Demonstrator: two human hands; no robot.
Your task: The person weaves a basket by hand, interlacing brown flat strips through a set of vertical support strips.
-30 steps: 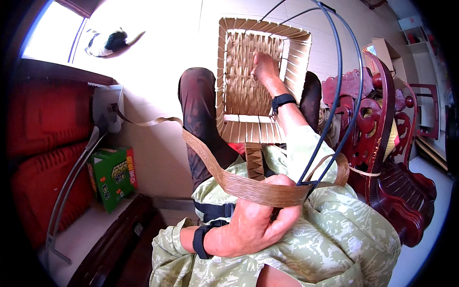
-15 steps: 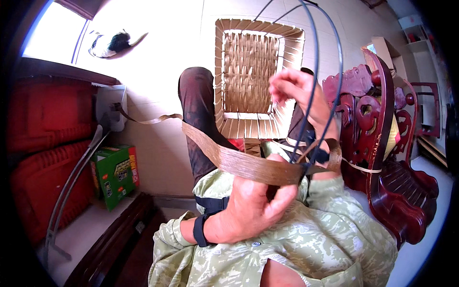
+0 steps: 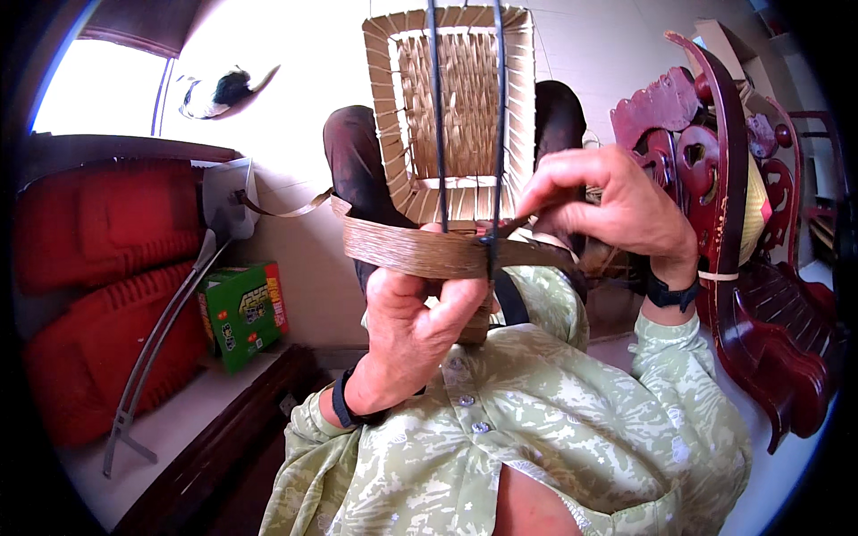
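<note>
A square woven basket (image 3: pixel 465 107) of tan strips rests on my knees, its open side toward me. Two thin dark wires (image 3: pixel 438 116) arch from in front of my chest up over the basket. My left hand (image 3: pixel 413 332) grips a flat brown woven strip (image 3: pixel 407 250) where it crosses the wires, thumb pressed on top. The strip trails off left in a loose curl. My right hand (image 3: pixel 617 210) pinches the strip's other end just right of the wires, beside the basket's near edge.
A carved dark red wooden chair (image 3: pixel 751 250) stands close on the right. Red cushions (image 3: pixel 89 295) fill the left, with a green box (image 3: pixel 246 313) and a grey metal frame (image 3: pixel 165 330) beside them. The floor beyond is pale tile.
My right hand has left the inside of the basket and come down to pinch the strip near the wires. The strip, wires and basket now sit closer to me and more centred.
</note>
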